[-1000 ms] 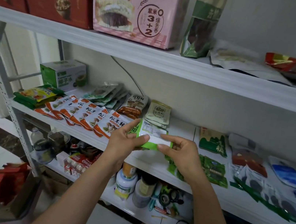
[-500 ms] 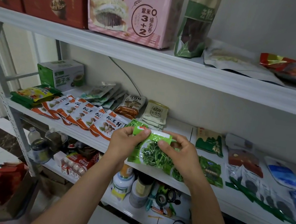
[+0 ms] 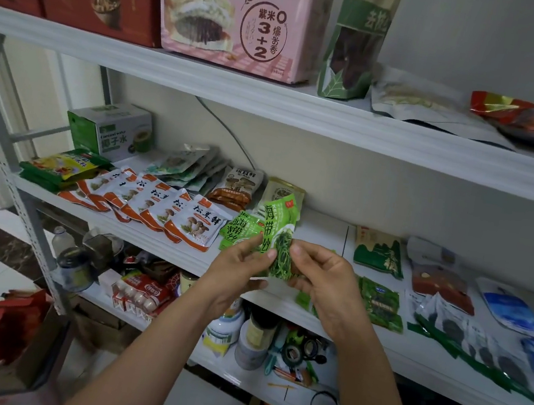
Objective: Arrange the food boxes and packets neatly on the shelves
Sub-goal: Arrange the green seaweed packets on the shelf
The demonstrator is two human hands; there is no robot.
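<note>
Both my hands hold a green seaweed packet (image 3: 280, 228) upright above the front edge of the middle shelf (image 3: 320, 231). My left hand (image 3: 242, 264) pinches its left side and my right hand (image 3: 320, 276) grips its lower right. A second green seaweed packet (image 3: 239, 229) lies flat on the shelf just left of my left hand. A row of overlapping white-and-orange mushroom packets (image 3: 154, 204) runs to the left of it. More green packets (image 3: 382, 304) lie on the shelf to the right of my right hand.
A green-and-white box (image 3: 110, 130) stands at the back left of the middle shelf. The top shelf (image 3: 274, 99) carries red boxes, a pink box (image 3: 238, 11) and a green pouch (image 3: 355, 45). Blue and dark packets (image 3: 506, 307) lie at the right. Jars and bottles fill the lower shelf.
The green packet was turned over from its white back to its printed front, then rotated from flat to upright between my hands.
</note>
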